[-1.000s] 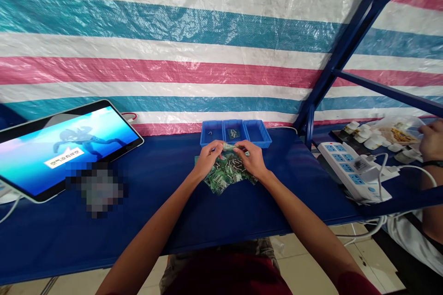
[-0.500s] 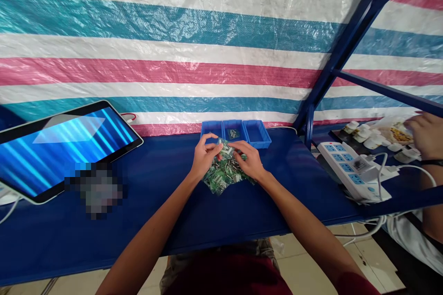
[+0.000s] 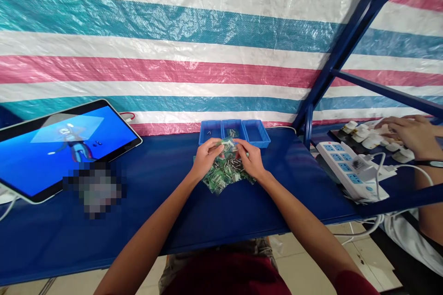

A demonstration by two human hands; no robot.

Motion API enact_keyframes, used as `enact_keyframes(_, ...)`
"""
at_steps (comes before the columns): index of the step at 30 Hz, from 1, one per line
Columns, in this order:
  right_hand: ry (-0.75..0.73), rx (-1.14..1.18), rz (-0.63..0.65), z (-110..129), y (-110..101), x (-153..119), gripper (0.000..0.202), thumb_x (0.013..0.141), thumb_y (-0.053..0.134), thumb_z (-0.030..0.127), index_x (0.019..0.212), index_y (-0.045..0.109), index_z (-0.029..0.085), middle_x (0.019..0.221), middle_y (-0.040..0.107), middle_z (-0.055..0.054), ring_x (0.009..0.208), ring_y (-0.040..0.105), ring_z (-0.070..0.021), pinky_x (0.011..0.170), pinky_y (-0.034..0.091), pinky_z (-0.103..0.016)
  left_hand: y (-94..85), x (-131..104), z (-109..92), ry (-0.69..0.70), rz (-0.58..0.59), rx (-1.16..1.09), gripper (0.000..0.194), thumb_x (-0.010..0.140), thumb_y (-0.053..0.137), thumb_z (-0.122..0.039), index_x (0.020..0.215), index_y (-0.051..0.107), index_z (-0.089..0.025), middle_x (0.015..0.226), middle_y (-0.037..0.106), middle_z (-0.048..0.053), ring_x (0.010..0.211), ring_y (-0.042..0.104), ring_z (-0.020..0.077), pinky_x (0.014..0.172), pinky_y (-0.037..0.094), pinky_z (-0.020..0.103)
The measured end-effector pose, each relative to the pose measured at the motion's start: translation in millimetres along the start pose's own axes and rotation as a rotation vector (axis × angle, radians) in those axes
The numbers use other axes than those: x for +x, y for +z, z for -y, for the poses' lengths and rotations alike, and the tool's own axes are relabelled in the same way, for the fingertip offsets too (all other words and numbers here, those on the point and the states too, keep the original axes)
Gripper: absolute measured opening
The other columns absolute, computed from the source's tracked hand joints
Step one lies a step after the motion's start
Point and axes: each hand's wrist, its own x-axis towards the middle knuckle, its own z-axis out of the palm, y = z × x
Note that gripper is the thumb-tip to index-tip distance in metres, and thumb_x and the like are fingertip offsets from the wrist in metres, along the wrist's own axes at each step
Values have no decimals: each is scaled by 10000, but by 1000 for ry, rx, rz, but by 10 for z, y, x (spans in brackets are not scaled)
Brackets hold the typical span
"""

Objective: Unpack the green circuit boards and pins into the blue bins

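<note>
"Small see-through plastic packet with pale bits in it (image 3: 228, 146)! Where is it?"

"It's up between the two hands, just over a messy pile of green and clear packets with shiny metal bits (image 3: 221, 178)."

"What are the hands doing?"

"The left hand (image 3: 207, 157) pinches one side of the packet with its thumb and fingers. The right hand (image 3: 252, 159) has its fingers bent in close at the other side. I can't tell how hard it's gripping."

"What's behind them?"

"A blue plastic tray with three boxes in a row (image 3: 256, 133). The left box has a tiny shiny thing (image 3: 208, 132) in it. The middle one has a little clear packet (image 3: 232, 132)."

"And what's under it all?"

"A big dark blue worktop (image 3: 155, 212). Over on the left sits a flat screen with a black edge (image 3: 44, 129), showing a figure on bright blue. A patch near it is too blurry to tell."

"What about the right?"

"A long white power strip with blue sockets (image 3: 341, 156). Past it are small white-topped bottles (image 3: 372, 141), with another person's hand (image 3: 411, 134) near them."

"And at the back?"

"A shiny plastic sheet with red, white and blue stripes (image 3: 207, 73)."
</note>
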Motion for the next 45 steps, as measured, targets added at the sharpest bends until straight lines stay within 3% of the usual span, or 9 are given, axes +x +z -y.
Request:
enact_keyframes(3,-96,-33,13,4,-21,9,359,948,366,257,1252,557,266,1006,603,-70,694,589,-146,666,516,-305,-2,-2,-3,-10,-4,-33,327,810,642,-426,1022,525,-207,578,551,-46,477,559,125,530,457,243)
enact_keyframes(7,-170,-99,-6,-20,-17,23,255,931,441,266,1064,658,246,1094,551,-95,779,575,-160,714,513,-323,4,-1,15,7,7,-9,288,871,548,-469,930,572,-188,580,531,-35,473,520,109,542,455,247)
enact_keyframes(13,-24,-49,-87,-17,-7,37,194,885,559,366,928,659,205,803,626,-44,667,581,-160,645,497,-291,28,-2,22,135,19,37,333,831,593,-495,900,631,-171,1048,608,87,868,617,180,721,512,272)
enact_keyframes(18,41,73,-16,5,-25,16,317,936,455,321,1231,531,234,701,588,16,506,527,-120,569,488,-274,36,-8,18,18,-8,-25,312,808,642,-433,967,534,-187,700,605,-13,583,613,138,601,498,259)
enact_keyframes(24,-161,-20,-35,5,-17,29,209,918,481,304,1004,650,216,1117,568,-106,811,608,-165,688,524,-309,23,-11,-9,11,-22,-76,260,840,613,-422,912,580,-175,588,567,-28,479,555,111,528,449,233)
enact_keyframes(28,-100,-50,-57,-43,17,29,185,912,511,332,891,642,203,916,639,-75,807,620,-182,721,516,-311,4,-13,-8,52,19,52,343,866,555,-469,937,650,-147,719,600,31,588,548,123,579,479,249)
enact_keyframes(37,5,104,-7,-51,38,-2,212,929,472,338,1087,564,230,742,605,5,577,590,-132,621,503,-274,8,14,65,148,-16,201,251,844,591,-417,887,639,-174,969,602,64,860,613,179,699,522,265)
enact_keyframes(42,-21,79,-16,-57,10,-2,315,974,364,282,1253,505,254,762,589,1,595,590,-130,636,508,-287,15,-5,-16,-15,39,9,242,825,622,-396,911,560,-178,647,592,-17,572,604,137,613,508,273)
enact_keyframes(45,-105,-9,-11,-44,-8,14,331,975,337,245,1208,571,253,951,607,-58,769,609,-153,705,521,-306,12,-1,-31,-59,1,-96,290,800,651,-389,963,499,-203,645,580,-47,487,568,107,555,482,250)
